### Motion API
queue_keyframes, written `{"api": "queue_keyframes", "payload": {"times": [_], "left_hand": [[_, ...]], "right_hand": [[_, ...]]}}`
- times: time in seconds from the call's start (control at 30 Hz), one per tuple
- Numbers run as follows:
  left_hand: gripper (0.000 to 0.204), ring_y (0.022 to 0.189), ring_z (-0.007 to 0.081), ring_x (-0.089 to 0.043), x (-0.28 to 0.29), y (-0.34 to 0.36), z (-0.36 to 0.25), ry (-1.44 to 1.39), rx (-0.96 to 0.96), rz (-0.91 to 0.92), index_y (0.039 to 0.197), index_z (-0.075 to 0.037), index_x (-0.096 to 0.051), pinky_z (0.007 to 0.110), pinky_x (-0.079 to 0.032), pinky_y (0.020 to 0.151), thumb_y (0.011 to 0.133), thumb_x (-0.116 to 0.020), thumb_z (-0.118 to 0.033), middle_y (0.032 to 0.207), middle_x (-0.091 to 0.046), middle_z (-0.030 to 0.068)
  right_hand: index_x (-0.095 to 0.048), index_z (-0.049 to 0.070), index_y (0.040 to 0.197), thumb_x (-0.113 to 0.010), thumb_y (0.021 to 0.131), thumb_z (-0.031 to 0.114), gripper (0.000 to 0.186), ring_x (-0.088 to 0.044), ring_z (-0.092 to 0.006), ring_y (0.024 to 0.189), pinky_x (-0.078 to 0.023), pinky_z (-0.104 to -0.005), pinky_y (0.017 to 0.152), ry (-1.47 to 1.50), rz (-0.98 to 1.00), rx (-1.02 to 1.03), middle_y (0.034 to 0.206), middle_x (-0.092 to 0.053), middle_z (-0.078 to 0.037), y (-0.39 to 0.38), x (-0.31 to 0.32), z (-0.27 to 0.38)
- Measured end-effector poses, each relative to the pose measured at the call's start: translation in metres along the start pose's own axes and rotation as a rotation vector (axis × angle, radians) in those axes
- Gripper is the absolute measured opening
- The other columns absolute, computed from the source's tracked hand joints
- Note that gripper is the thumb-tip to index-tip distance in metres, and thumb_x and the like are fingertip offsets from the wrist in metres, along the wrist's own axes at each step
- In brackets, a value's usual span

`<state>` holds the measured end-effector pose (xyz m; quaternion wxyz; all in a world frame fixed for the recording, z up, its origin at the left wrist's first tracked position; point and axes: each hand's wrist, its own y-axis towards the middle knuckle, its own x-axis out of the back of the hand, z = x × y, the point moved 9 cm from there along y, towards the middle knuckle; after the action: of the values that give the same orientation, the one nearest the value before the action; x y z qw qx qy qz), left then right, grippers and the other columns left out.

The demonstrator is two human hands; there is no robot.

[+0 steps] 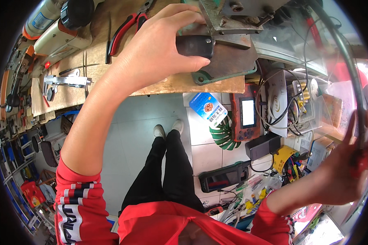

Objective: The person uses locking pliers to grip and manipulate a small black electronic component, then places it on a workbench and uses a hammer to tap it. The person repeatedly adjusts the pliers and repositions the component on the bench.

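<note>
My left hand [159, 51] grips a black rectangular object [194, 46], thumb along its lower side, fingertips by a metal fixture [239, 22]. Beneath lies a dark metal plate [229, 63] with a green rim at the workbench's [151, 85] edge. At far right, my right hand [339, 171] has its fingers round a long metal lever [357, 85], partly blurred near the picture's rim.
Red-handled pliers [120, 36], a caliper [65, 80] and a white tool [59, 45] sit on the bench. Right of my legs are an orange handheld device [245, 122], looped cables, boxes and scattered tools [257, 196]. Crowded racks [18, 171] line the left.
</note>
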<state>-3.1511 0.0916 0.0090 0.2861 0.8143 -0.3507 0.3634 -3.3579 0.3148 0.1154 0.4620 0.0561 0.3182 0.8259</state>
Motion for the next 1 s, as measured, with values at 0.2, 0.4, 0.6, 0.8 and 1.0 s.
{"api": "queue_keyframes", "payload": {"times": [0.2,0.4,0.6,0.8,1.0], "left_hand": [[0.062,0.115,0.0311,-0.052,-0.001,-0.002,0.001,-0.041,0.006,-0.007,0.111,0.01,-0.054,0.035,-0.043,0.095,0.068,-0.077,-0.029,0.127,-0.046,0.0194],[0.062,0.113,0.0285,-0.053,0.003,-0.001,-0.013,-0.069,0.057,-0.034,0.113,0.01,-0.053,0.035,-0.044,0.094,0.069,-0.076,-0.028,0.13,-0.044,0.0184],[0.062,0.111,0.0278,-0.055,0.0,-0.007,-0.015,-0.088,0.213,-0.051,0.115,0.008,-0.052,0.035,-0.044,0.095,0.069,-0.076,-0.026,0.13,-0.046,0.0186],[0.064,0.11,0.0282,-0.056,-0.005,-0.006,0.0,-0.035,0.182,-0.004,0.118,0.007,-0.051,0.034,-0.044,0.094,0.069,-0.076,-0.025,0.126,-0.049,0.0199],[0.061,0.109,0.0252,-0.056,-0.007,-0.007,0.004,-0.131,0.197,-0.068,0.118,0.006,-0.05,0.033,-0.044,0.093,0.07,-0.075,-0.023,0.124,-0.051,0.0209]], "right_hand": [[-0.042,-0.006,0.133,-0.043,0.086,0.029,0.059,-0.045,-0.0472,0.122,-0.038,-0.0578,0.099,-0.07,0.124,-0.216,0.139,-0.035,-0.033,-0.063,0.016,-0.067],[-0.037,-0.013,0.133,-0.05,0.086,0.028,0.064,-0.056,-0.0454,0.109,-0.037,-0.0593,0.098,-0.062,0.278,-0.25,0.133,-0.046,-0.026,-0.088,-0.001,-0.107],[-0.037,-0.009,0.136,-0.05,0.087,0.032,0.065,-0.06,-0.038,0.103,-0.042,-0.0524,0.096,-0.084,0.312,-0.262,0.13,-0.046,-0.031,-0.097,-0.002,-0.123],[-0.035,-0.006,0.139,-0.049,0.087,0.032,0.066,-0.06,-0.034,0.102,-0.043,-0.0498,0.094,-0.086,0.363,-0.289,0.131,-0.045,-0.03,-0.103,-0.005,-0.137],[-0.035,-0.007,0.138,-0.048,0.087,0.028,0.063,-0.06,-0.0275,0.093,-0.045,-0.0453,0.092,-0.062,0.343,-0.272,0.127,-0.048,-0.028,-0.107,-0.005,-0.146]]}}
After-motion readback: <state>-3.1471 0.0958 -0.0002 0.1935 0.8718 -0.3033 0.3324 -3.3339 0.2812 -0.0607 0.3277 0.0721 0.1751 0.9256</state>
